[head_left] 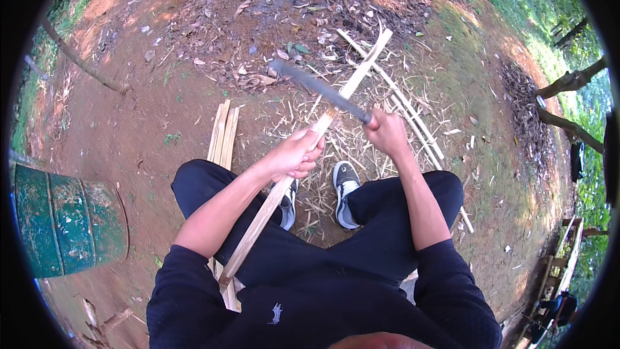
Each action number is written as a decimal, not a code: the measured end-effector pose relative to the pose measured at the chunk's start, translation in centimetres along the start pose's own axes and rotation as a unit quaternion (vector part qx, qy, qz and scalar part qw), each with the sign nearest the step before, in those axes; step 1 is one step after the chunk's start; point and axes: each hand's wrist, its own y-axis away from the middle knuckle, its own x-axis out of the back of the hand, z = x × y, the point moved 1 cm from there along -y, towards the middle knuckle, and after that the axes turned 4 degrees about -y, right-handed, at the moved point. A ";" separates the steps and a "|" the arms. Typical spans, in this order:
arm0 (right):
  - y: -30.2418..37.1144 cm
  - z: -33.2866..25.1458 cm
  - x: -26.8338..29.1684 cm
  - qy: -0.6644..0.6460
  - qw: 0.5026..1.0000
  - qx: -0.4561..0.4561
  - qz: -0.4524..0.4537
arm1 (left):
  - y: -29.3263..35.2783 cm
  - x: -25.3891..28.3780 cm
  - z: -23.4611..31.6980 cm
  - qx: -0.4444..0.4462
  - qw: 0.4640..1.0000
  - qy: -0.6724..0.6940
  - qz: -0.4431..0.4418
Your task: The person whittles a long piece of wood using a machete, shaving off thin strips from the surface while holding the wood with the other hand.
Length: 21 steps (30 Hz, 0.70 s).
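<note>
Pale wood runs slantwise through the left hand (296,155), whose fingers are wrapped around a long strip (252,231); the palm and the stretch of wood inside the grip are hidden. On the near side of that hand the strip passes over the left thigh and ends close to the left upper arm, while on the far side it reaches out over the littered ground. The right hand (387,133) is closed around a knife (320,87), its handle almost wholly covered by the fist. The dark blade points away to the left, crossing above the strip just beyond the left hand; it is blurred, most of all toward the tip, and whether the edge touches the wood cannot be told. At the strip's far end a thin sliver seems to stand beside it, but where the two join is hard to make out. Left of the left hand lies a bundle of strips (224,134), its middle hidden under the bent leg, its near end partly covered by the arm and clothing. Beyond the right hand, narrow lengths of wood (416,126) rest on the ground, running back toward the right knee, which hides part of them. Shavings (316,207) lie below both hands, between the shoes (345,194). Far left of the left hand, a green drum (71,220) meets the dark rim of the view, which cuts off its outer side.
</note>
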 end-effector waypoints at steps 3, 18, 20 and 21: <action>0.3 -0.8 -0.5 0.048 0.984 0.159 0.057 | 0.4 0.5 0.0 0.003 1.000 -0.011 -0.001; -0.4 4.0 0.0 0.032 0.991 -0.127 0.035 | 0.3 0.4 -0.5 0.006 1.000 -0.019 0.016; 0.5 2.3 -1.1 -0.007 0.998 -0.063 0.009 | -0.1 0.5 -0.5 -0.001 1.000 -0.014 0.014; 0.7 1.0 -1.3 -0.025 1.000 -0.006 0.007 | 0.1 0.5 -0.3 -0.004 1.000 -0.019 0.016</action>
